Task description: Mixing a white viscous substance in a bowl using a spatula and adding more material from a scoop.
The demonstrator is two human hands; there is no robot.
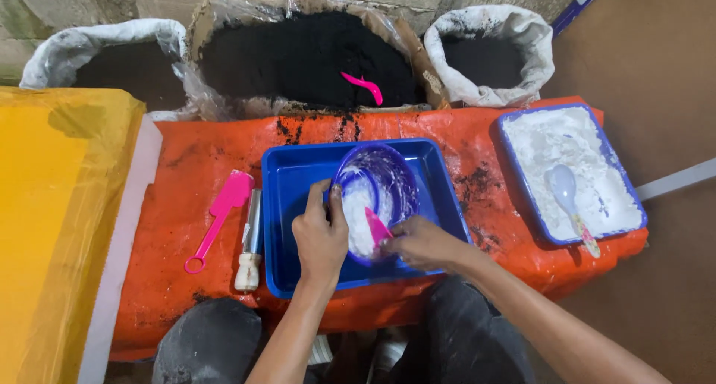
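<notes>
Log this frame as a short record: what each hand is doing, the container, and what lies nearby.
left hand: grips rim of tilted blue plastic bowl
right hand: holds pink plastic scraper in white powder inside bowl
under bowl: blue rectangular tray on orange sheet
left of tray: pink spatula, white-handled brush
right: blue tub of white powder with white spoon
behind: three sacks of dark soil

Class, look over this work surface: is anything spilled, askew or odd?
Yes. Dark soil lies scattered on the orange cover right of the blue tray, with more along its back edge. The bowl sits tilted, steadied by the left hand.
</notes>
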